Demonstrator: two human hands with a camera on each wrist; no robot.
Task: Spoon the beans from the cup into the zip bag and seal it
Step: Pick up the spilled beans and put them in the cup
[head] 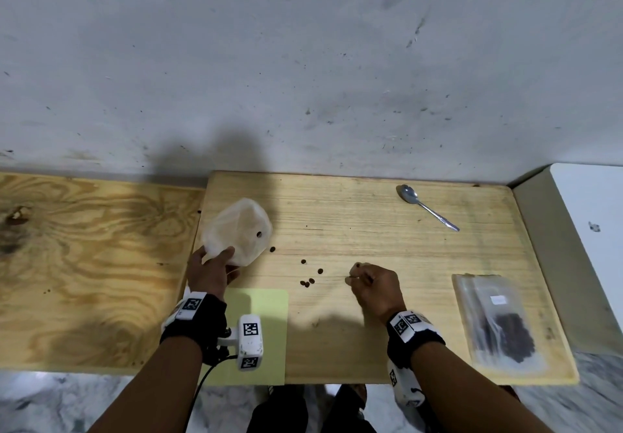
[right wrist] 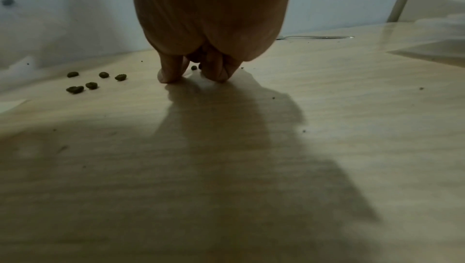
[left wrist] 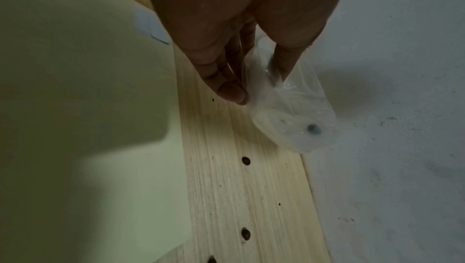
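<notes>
My left hand [head: 215,259] grips the near rim of a translucent plastic cup [head: 239,227] that is tipped over on the light wooden board [head: 371,227]. A single dark bean [head: 259,234] sits inside it. In the left wrist view the thumb and fingers [left wrist: 226,88] pinch the cup [left wrist: 289,118] wall. My right hand [head: 357,274] is curled, fingertips [right wrist: 171,76] down on the board, with beans held in its fingers [right wrist: 195,59]. Several loose beans [head: 308,282] lie between the hands. The zip bag [head: 502,324] lies flat at the right, part filled with beans.
A metal spoon [head: 426,206] lies at the back right of the board. A pale green sheet [head: 266,304] lies under my left wrist. A darker plywood surface [head: 84,264] adjoins on the left, and a grey wall [head: 303,62] stands behind.
</notes>
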